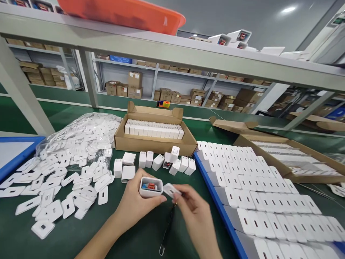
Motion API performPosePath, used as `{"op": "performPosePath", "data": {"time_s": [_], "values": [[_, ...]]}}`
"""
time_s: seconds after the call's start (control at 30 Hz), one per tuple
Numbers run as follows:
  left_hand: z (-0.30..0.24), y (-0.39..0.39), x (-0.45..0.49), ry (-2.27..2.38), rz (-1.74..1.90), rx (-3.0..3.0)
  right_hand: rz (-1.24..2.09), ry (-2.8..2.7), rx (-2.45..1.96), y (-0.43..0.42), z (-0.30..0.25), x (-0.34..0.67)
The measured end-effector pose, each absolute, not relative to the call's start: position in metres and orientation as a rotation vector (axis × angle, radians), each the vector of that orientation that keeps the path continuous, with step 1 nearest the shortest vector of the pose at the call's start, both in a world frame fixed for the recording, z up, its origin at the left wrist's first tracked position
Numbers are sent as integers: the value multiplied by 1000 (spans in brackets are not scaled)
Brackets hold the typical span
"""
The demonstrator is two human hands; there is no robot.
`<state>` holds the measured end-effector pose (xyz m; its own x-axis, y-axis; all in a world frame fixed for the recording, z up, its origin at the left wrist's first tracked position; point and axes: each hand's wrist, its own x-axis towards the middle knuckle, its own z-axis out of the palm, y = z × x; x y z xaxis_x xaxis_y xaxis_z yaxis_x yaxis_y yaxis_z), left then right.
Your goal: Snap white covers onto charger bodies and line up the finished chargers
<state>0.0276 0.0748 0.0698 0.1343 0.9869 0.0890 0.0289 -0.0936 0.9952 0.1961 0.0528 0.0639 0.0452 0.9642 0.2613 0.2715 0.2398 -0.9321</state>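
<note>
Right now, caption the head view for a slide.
Left hand holds an open white charger housing while right hand holds a white end cap beside it above a green bench.

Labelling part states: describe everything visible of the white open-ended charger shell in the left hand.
The white rounded-rectangular plastic charger shell looks glossy and smooth. Its open end faces the camera, showing orange-red and blue parts inside; no cover is on it. It lies roughly level, held above the green bench mat between thumb and fingers of the left hand. The right hand holds a small white flat plastic cap close beside it; whether they touch cannot be told.
</note>
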Motion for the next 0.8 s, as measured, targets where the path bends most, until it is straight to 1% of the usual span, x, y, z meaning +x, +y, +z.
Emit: {"op": "performPosePath", "data": {"time_s": [0.07,0.13,0.2,0.3,0.4,0.6,0.7,0.8], "values": [[66,71,35,1044,998,1402,860,-1332,-1184,51,83,202],[60,67,41,1042,895,1429,907,-1255,-1155,47,90,199],[55,62,45,998,842,1418,913,-1077,-1123,44,85,190],[50,58,45,812,751,1294,862,-723,-1072,44,68,173],[47,59,46,706,703,1207,881,-552,-1045,52,60,163],[31,75,56,656,981,1060,875,-548,-1028,63,65,156],[26,77,56,651,949,1036,795,-630,-1048,65,61,151],[30,72,55,604,929,1017,601,-745,-1074,71,59,154]]}}
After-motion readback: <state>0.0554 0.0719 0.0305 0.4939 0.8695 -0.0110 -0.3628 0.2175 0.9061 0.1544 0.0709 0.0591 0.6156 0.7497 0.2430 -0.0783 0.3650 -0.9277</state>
